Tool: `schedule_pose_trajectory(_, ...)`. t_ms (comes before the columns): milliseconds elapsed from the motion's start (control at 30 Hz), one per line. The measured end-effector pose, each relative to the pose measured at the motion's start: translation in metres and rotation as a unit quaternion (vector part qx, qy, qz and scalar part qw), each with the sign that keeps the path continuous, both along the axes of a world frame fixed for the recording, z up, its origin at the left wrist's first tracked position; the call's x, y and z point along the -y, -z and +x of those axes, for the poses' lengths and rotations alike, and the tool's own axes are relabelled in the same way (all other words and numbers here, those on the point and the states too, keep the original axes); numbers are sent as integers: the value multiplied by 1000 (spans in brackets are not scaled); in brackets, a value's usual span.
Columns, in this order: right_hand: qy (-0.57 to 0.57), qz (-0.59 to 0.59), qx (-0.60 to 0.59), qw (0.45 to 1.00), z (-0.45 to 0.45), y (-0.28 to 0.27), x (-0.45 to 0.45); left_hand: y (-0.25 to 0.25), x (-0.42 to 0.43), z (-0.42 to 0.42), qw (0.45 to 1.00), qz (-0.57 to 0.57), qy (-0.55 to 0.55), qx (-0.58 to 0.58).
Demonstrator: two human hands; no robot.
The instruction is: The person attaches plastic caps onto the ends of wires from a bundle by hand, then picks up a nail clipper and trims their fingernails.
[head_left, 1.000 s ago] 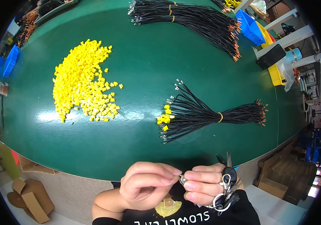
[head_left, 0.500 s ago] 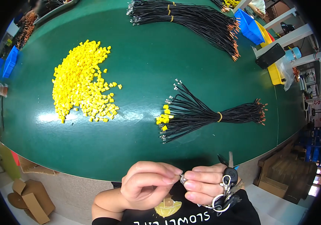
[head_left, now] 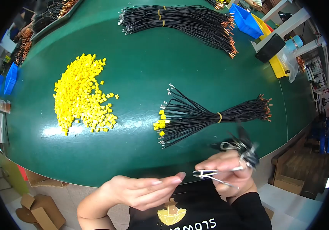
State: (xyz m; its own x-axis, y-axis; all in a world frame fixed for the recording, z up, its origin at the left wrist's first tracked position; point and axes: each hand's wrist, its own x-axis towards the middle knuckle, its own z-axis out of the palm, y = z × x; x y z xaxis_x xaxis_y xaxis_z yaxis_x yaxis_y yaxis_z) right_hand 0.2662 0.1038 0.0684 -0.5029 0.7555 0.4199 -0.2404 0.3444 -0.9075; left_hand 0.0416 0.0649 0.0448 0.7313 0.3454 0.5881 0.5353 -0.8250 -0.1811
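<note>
My right hand (head_left: 231, 166) grips a silver nail clipper (head_left: 212, 175) whose lever stands apart from its body. A ring with several keys (head_left: 246, 150) hangs over the back of that hand, smeared by motion. Just left of the clipper is my left hand (head_left: 147, 191), its fingers stretched out and holding nothing. Ahead of both hands lies a bundle of black wires (head_left: 229, 114), tied in the middle and fanned out at the left. Yellow connector housings (head_left: 160, 123) sit on some of its wire ends.
Loose yellow housings (head_left: 78, 90) form a heap on the left of the green table (head_left: 133, 76). A larger bundle of black wires (head_left: 183, 23) lies at the back. A blue bin (head_left: 245, 20), a black phone (head_left: 270, 48) and a yellow bin (head_left: 277, 67) stand at the right.
My hands have drawn apart, and the left fingers have straightened from a pinch. The nail clipper now shows plainly in my right hand, and the keys have swung. The whole view has shifted slightly.
</note>
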Motion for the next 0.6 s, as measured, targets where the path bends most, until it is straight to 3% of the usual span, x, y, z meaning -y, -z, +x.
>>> schedule_pose_trajectory(67,-20,-128,-62,990,-4,4,3,-4,-2,-3,1000,6,11,-10)
schedule_pose_trajectory(333,-66,-401,-111,907,-15,3,5,-8,-5,-14,997,24,42,-64)
schedule_pose_trajectory(600,-128,-425,-132,886,-17,5,-1,-2,2,-18,996,37,2,-83)
